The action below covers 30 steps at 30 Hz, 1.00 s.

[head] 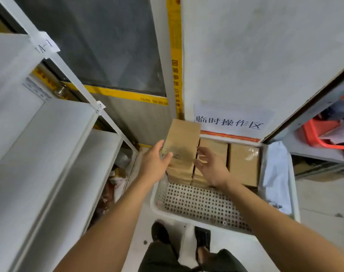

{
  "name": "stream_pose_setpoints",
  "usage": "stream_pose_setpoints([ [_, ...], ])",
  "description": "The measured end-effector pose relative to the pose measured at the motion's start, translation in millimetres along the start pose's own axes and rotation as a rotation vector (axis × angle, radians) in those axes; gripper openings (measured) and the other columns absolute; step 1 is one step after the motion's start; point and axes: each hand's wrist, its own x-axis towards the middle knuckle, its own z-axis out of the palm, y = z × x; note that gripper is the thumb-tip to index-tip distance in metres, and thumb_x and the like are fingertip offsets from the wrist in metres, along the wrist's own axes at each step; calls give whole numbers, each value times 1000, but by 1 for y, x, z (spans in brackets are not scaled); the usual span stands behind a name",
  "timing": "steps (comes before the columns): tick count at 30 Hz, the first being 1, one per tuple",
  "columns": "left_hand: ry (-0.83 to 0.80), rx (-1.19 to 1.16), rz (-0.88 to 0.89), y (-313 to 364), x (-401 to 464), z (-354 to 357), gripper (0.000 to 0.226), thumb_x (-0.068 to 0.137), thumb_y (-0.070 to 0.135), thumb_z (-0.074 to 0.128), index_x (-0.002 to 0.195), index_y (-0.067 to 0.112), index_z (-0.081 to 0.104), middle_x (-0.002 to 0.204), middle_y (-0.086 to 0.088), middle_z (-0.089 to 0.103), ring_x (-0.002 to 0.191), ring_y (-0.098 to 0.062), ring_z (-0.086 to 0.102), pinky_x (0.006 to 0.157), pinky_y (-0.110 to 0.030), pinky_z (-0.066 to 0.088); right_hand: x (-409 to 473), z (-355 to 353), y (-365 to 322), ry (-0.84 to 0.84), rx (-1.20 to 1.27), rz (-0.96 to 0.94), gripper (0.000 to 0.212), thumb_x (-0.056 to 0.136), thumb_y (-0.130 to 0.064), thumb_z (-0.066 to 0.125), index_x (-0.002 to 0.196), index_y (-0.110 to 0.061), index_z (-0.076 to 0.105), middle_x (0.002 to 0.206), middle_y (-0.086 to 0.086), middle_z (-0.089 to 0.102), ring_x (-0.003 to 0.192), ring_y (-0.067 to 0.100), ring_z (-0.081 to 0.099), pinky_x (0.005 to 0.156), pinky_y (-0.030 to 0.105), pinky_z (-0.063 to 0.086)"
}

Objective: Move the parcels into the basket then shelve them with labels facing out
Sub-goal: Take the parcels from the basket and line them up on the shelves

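A white perforated basket [196,205] stands on the floor in front of me. Several brown cardboard parcels [243,163] are packed along its far side. One brown parcel [184,140] is tilted up above the basket's far left corner, with faint print on its face. My left hand [155,165] grips its left edge, thumb on the front. My right hand [211,166] hovers at the parcel's lower right edge with fingers spread and holds nothing. A pale blue mailer bag [275,173] leans inside the basket's right wall.
White metal shelves [49,154] with small paper tags rise on the left. A wall with a printed paper sign [230,122] is straight ahead. A red basket [320,140] full of items sits on a rack at the right. My feet [161,232] stand just before the basket.
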Motion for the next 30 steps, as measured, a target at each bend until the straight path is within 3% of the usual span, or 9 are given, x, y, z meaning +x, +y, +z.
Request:
stream_pose_setpoints([
  [4,-83,48,-53,-15,50,13,75,104,47,61,166,23,27,167,-6,39,152,-29,39,120,-46,37,35,12,8,17,47,75,67,105,-32,63,162,-16,32,159,7,50,144,26,50,114,40,44],
  [8,-179,71,-99,-32,92,25,83,103,53,59,168,20,19,172,-8,28,155,-31,33,123,-49,34,63,29,20,29,130,174,64,108,-29,59,163,-17,28,158,7,50,144,27,49,108,33,42],
  [11,-249,52,-96,-44,115,35,81,103,53,60,167,21,23,167,-5,37,151,-30,40,117,-41,37,78,46,29,14,183,220,67,107,-35,58,164,-20,25,155,10,51,140,32,53,113,42,46],
  [15,-326,-15,-87,-60,126,46,63,103,56,57,156,27,40,152,-1,57,135,-25,57,97,-27,39,90,67,46,16,299,242,76,100,-46,59,163,-43,16,161,9,46,138,31,56,109,55,53],
  [19,-394,-109,-138,-67,125,47,71,104,61,50,164,35,21,154,0,54,135,-27,56,98,-29,38,86,73,43,69,457,194,69,105,-24,61,161,-43,24,163,3,41,142,29,51,108,56,54],
  [21,-393,-206,-145,-67,119,44,71,105,58,51,165,38,19,151,5,55,129,-21,57,99,-28,40,81,72,38,84,497,182,68,105,-17,61,160,-39,29,160,0,43,141,28,52,107,54,55],
  [25,-322,-478,-138,-65,105,22,60,90,62,65,144,52,42,142,15,62,124,-9,63,109,-43,50,64,59,19,71,536,128,62,105,-9,60,153,-43,38,152,-4,51,132,24,61,101,47,60],
  [28,-347,-560,-114,-57,88,-6,64,91,55,76,144,46,42,133,17,66,111,8,66,97,-26,53,49,41,5,26,547,42,63,107,0,54,155,-37,39,146,0,58,126,22,65,99,43,59],
  [30,-304,-576,-99,-46,74,-23,74,89,50,81,149,38,40,131,17,66,106,12,65,99,-24,55,41,32,-9,20,500,3,60,107,-2,55,157,-32,41,146,-1,60,129,22,64,102,46,58],
])
